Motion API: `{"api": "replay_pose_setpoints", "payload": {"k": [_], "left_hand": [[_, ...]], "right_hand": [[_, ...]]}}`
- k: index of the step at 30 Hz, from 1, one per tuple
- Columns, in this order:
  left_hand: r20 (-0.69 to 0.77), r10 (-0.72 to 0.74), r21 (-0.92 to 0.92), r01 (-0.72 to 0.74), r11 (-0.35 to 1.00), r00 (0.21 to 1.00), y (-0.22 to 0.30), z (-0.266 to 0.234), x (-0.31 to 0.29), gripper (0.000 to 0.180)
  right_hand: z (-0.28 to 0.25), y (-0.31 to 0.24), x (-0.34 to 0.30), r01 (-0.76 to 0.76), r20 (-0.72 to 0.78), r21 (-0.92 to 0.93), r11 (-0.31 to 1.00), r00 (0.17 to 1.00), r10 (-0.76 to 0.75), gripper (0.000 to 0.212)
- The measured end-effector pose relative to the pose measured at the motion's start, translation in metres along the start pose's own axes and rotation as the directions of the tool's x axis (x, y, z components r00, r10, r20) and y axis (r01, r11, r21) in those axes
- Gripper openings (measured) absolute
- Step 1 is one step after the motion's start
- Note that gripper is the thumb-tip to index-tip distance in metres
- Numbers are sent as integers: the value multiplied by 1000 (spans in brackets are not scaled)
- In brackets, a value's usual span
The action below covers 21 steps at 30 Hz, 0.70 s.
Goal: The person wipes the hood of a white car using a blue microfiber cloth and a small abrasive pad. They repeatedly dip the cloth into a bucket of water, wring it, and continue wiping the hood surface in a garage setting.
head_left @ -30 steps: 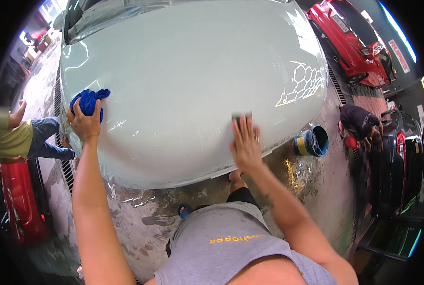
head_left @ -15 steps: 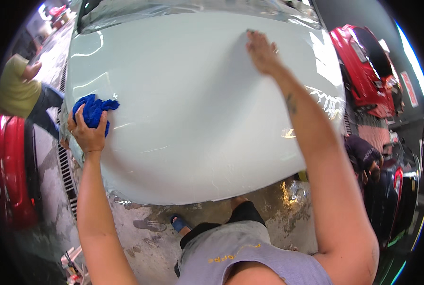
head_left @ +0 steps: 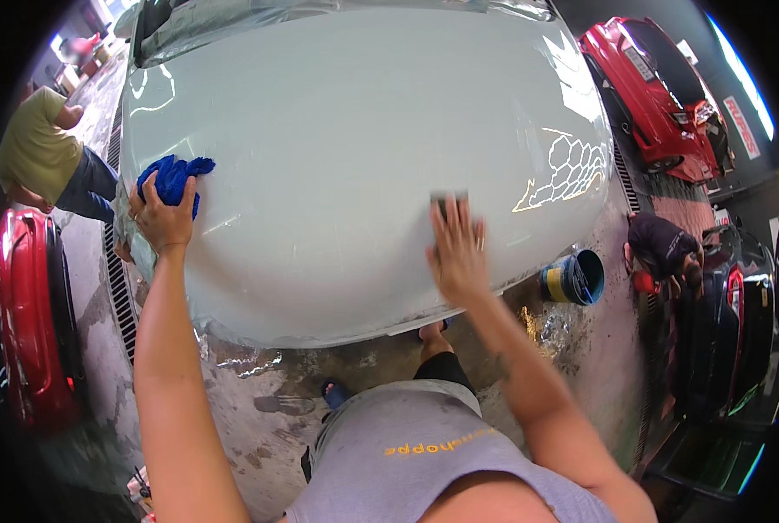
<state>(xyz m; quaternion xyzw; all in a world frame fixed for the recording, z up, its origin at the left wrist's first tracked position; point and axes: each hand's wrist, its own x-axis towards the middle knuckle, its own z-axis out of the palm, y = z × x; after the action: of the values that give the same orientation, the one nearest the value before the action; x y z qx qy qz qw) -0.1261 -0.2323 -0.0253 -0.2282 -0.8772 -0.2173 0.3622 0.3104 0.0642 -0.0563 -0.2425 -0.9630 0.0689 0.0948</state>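
Your left hand is curled around a bunched blue cloth, fingers over one side and thumb on the other, near the left front corner of a pale grey-green car hood. The cloth rests on the hood there, one end sticking out to the right past your thumb.

Your right hand lies palm down with its fingers stretched out nearly straight, not wrapped around anything. Under your fingertips sits a dark block, against the hood right of its middle and toward the front edge; motion blur hides its exact shape. You have a ring on that hand.

The hood is glossy, with a honeycomb of light reflected on its right side and faint streaks toward the front. Clear plastic sheeting covers the windshield area beyond it.

On the floor just off the front right of the hood stands a blue bucket with a yellow patch. To your left, a co-worker in a yellow-green shirt stands beyond a drain grate, near a red car. To your right, another co-worker in a dark shirt bends beside a dark car; a second red car is farther off.
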Motion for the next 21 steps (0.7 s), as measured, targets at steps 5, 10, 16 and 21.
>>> {"api": "replay_pose_setpoints", "payload": {"k": [5, 10, 16, 21], "left_hand": [[-16, 34, -13, -34, 999, 999, 17, 17, 2, 71], [31, -27, -26, 28, 999, 999, 7, 1, 1, 69], [15, 27, -65, -26, 998, 1000, 3, 10, -3, 68], [29, 84, -147, -79, 986, 996, 24, 20, 3, 66]], "right_hand": [[70, -4, -134, -56, 4, 31, 998, 998, 56, 79], [-5, 10, 53, 2, -70, -90, 996, 998, -8, 73], [-49, 91, 378, 3, 34, -197, 980, 999, 4, 67], [-54, 159, 450, -22, -90, -194, 981, 996, 4, 69]]}}
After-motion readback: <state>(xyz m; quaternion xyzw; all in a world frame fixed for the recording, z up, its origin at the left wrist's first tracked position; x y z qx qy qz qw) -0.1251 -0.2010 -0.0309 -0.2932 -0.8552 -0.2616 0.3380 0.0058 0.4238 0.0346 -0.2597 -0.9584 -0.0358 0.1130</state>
